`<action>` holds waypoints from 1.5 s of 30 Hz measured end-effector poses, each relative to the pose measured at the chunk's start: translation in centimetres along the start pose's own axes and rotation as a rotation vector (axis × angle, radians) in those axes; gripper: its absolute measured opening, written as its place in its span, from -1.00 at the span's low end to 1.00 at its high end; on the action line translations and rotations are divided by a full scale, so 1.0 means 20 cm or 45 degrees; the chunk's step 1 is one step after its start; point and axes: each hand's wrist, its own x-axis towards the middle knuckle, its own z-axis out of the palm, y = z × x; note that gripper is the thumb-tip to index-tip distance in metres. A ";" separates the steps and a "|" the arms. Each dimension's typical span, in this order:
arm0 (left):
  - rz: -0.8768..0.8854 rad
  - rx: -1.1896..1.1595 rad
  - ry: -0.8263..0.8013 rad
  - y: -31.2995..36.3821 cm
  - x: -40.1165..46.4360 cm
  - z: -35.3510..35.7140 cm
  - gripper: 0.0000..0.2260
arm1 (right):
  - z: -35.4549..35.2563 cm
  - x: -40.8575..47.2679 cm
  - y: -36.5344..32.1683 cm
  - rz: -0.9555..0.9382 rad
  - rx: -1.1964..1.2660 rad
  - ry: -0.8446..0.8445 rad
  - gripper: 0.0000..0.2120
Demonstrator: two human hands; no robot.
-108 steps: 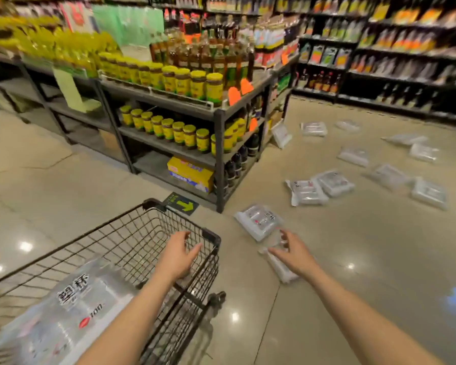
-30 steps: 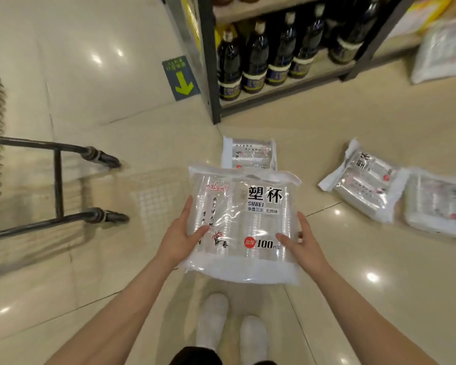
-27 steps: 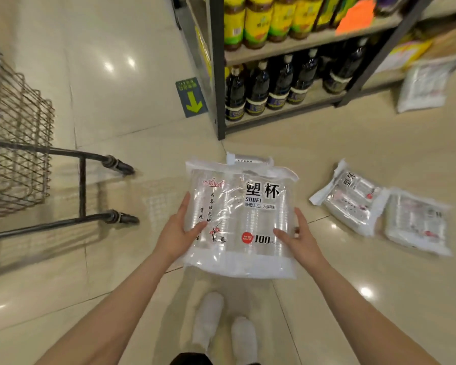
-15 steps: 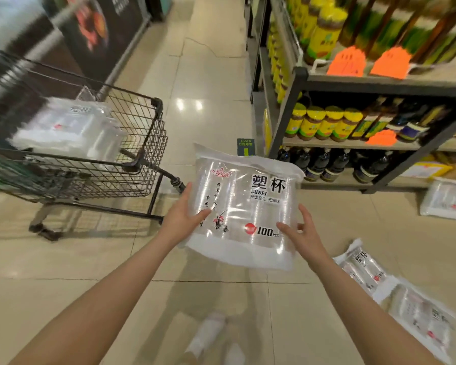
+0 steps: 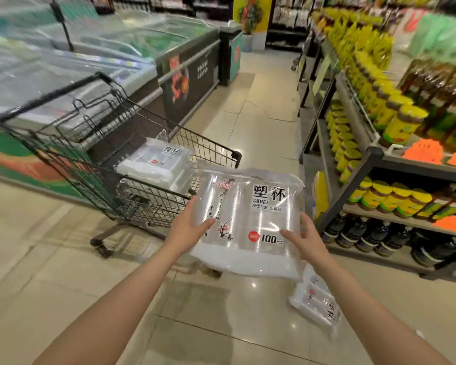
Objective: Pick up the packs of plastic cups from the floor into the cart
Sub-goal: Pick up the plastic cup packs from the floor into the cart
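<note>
**Cup pack held up beside a wire cart in a shop aisle**

A long chest freezer point(image 5: 142, 64) with glossy sliding lids fills the left of the aisle, facing metal shelving point(image 5: 374, 159) stacked with yellow-capped jars and dark bottles on the right. Between them, on pale polished floor tiles point(image 5: 261, 122), stands a black wire-mesh cart point(image 5: 148, 164), its basket already holding soft, clear packs of cups point(image 5: 158, 164). Just beside the cart's front corner, clear of the floor, a flat, crinkly transparent pack of plastic cups point(image 5: 250, 219) with black printed lettering is held upright. The left hand point(image 5: 188, 227) grips its left edge, thumb across the face; the right hand point(image 5: 304, 239) clasps its right edge, fingers spread behind. Another pack point(image 5: 316, 304) lies on the tiles below the right forearm.
</note>
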 end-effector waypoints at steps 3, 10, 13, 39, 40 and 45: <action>-0.003 -0.002 -0.012 -0.13 0.14 -0.22 -0.23 | 0.25 0.09 -0.13 0.015 0.014 0.018 -0.20; 0.033 0.047 -0.027 -0.39 0.52 -0.70 -0.23 | 0.76 0.35 -0.41 0.049 0.077 -0.010 -0.21; 0.012 0.002 -0.022 -0.48 0.69 -0.83 -0.23 | 0.92 0.50 -0.52 0.055 0.069 -0.047 -0.22; -0.306 0.009 -0.171 -1.24 2.31 -1.34 -0.25 | 2.00 2.00 -1.03 0.244 0.076 -0.197 -0.09; -0.326 0.008 -0.209 -1.29 2.36 -1.34 -0.25 | 2.04 2.02 -1.02 0.275 0.093 -0.177 -0.08; -0.335 0.001 -0.371 -1.50 2.61 -1.32 -0.25 | 2.24 2.10 -0.94 0.395 0.143 -0.061 -0.08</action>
